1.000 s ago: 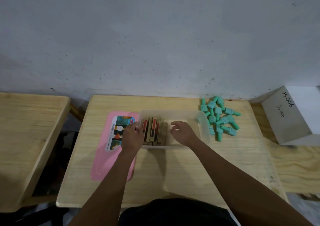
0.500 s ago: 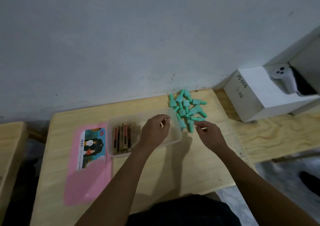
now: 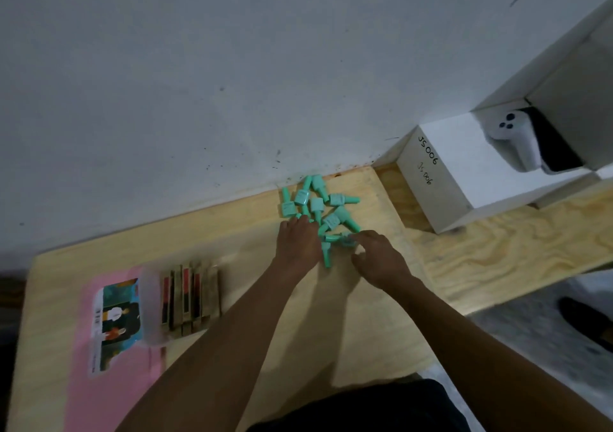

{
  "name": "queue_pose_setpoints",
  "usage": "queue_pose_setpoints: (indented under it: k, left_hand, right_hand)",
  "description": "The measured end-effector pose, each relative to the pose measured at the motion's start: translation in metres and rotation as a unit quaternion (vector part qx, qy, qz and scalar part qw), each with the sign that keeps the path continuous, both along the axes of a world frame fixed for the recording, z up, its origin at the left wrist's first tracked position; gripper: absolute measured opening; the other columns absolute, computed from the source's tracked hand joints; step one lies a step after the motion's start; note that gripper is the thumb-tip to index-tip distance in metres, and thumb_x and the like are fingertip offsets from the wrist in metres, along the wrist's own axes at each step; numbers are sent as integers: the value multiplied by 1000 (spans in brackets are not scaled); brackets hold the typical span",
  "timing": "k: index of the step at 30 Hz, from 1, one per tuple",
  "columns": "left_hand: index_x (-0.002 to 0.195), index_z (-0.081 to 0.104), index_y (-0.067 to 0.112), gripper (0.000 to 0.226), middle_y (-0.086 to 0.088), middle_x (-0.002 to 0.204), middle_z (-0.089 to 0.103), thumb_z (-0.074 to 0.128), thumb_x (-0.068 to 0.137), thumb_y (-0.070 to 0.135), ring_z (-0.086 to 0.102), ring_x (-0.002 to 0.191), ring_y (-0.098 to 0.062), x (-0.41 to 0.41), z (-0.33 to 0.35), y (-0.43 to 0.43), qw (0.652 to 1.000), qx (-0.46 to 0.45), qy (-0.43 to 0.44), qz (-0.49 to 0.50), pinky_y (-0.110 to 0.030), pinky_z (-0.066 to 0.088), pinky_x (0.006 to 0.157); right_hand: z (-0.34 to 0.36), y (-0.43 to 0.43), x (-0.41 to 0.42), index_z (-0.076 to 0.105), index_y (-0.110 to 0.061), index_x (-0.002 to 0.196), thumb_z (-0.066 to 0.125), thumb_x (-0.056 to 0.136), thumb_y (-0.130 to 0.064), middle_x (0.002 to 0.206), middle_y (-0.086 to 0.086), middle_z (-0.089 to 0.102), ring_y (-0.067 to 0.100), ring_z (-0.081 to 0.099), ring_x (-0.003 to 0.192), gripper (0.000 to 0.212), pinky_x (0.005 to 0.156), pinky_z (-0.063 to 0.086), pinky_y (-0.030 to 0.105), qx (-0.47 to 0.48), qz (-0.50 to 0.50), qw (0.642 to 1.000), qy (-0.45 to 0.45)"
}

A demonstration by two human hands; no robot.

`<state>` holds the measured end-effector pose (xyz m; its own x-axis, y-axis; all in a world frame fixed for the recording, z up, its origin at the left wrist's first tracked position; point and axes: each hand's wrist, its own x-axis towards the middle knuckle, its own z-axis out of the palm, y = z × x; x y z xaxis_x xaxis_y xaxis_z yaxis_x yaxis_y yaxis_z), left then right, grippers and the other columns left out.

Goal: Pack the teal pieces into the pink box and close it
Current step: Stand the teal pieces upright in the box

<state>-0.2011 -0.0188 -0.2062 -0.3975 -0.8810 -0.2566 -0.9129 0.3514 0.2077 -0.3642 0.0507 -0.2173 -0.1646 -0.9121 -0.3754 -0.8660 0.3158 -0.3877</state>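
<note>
Several teal pieces [image 3: 317,205] lie in a heap at the table's far edge by the wall. My left hand [image 3: 296,244] rests palm-down on the near left side of the heap, fingers curled onto the pieces. My right hand [image 3: 379,259] is at the heap's near right side, with thumb and forefinger pinched on a teal piece [image 3: 346,241]. The pink lid [image 3: 99,385] with a picture label lies flat at the left. Beside it stands the translucent box [image 3: 151,302], holding upright wood-and-red slats [image 3: 189,297].
The wooden table [image 3: 298,338] ends close on the right, with a lower plywood surface [image 3: 497,256] beyond it. A white box marked JS006 [image 3: 441,179] stands there against the wall, and a white controller [image 3: 512,140] lies in an open carton.
Both hands have left the translucent box and moved right to the teal heap. My view has swung right and tilted.
</note>
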Motion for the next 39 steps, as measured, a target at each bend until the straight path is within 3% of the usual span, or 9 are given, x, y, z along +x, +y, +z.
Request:
queue_pose_setpoints:
  k: [5, 10, 17, 20, 24, 29, 33, 36, 39]
  left_hand:
    - [104, 64, 17, 26, -5, 109, 62, 47, 89, 30, 52, 108, -26, -8, -15, -14, 999, -14, -42, 30, -41, 33, 93]
    - [100, 67, 20, 24, -2, 101, 65, 50, 90, 34, 57, 99, -25, -19, -16, -20, 997, -23, -66, 38, -39, 35, 88]
    - [100, 64, 17, 19, -4, 104, 65, 53, 87, 24, 56, 103, -26, -21, -17, -21, 993, -15, -120, 4, -42, 33, 96]
    - [98, 64, 16, 18, -5, 104, 65, 54, 86, 25, 57, 102, -26, -19, -15, -20, 993, -24, -118, -15, -42, 34, 95]
    - [93, 62, 15, 13, -6, 97, 67, 54, 86, 22, 60, 96, -27, -15, -13, -21, 999, -8, -48, 7, -39, 35, 91]
    - [100, 62, 11, 16, -12, 100, 68, 53, 89, 20, 60, 97, -33, -4, -4, -23, 994, 36, 76, 71, -34, 42, 85]
    - [98, 66, 10, 15, -13, 95, 68, 61, 86, 18, 63, 90, -29, 13, 2, -24, 971, 77, 197, 116, -33, 49, 73]
    - [103, 68, 9, 21, -13, 101, 69, 66, 83, 15, 65, 93, -24, 28, 13, -23, 943, 90, 283, 147, -31, 53, 78]
    - [104, 70, 11, 21, -8, 99, 71, 69, 83, 14, 66, 92, -15, 43, 26, -21, 912, 95, 357, 178, -19, 51, 72]
  right_hand:
    - [-13, -22, -1, 46, -31, 136, 41, 98, -35, 136, 4, 49, 22, 49, 116, 39, 86, 51, 39, 8, 58, 997, 41]
    - [-19, -32, -3, 49, -28, 133, 45, 97, -39, 123, 4, 52, 20, 50, 107, 38, 76, 48, 33, -2, 91, 995, 42]
    - [-18, -30, 1, 55, -23, 111, 48, 96, -39, 105, 2, 66, 19, 61, 89, 24, 70, 53, 36, 13, 53, 998, 33]
    - [-16, -22, 4, 56, -26, 118, 48, 97, -37, 110, 1, 66, 19, 61, 96, 26, 74, 52, 35, 22, 22, 999, 25]
    - [-16, -11, 5, 53, -23, 129, 55, 94, -35, 117, 1, 64, 14, 58, 94, 37, 75, 50, 30, 14, -97, 992, -75]
    - [-2, -1, 10, 57, -13, 122, 62, 92, -34, 109, 4, 66, 14, 66, 90, 37, 68, 50, 23, -28, -218, 932, -288]
    - [12, 5, 15, 58, -14, 119, 60, 94, -33, 109, 0, 65, 9, 68, 89, 32, 57, 49, 20, -37, -212, 917, -337]
    - [21, 6, 19, 60, -14, 111, 62, 93, -31, 107, 1, 62, 12, 66, 92, 25, 56, 54, 20, -52, -207, 908, -361]
    - [28, 6, 23, 62, -13, 104, 64, 91, -27, 105, 4, 63, 13, 65, 91, 19, 58, 56, 20, -54, -216, 891, -396]
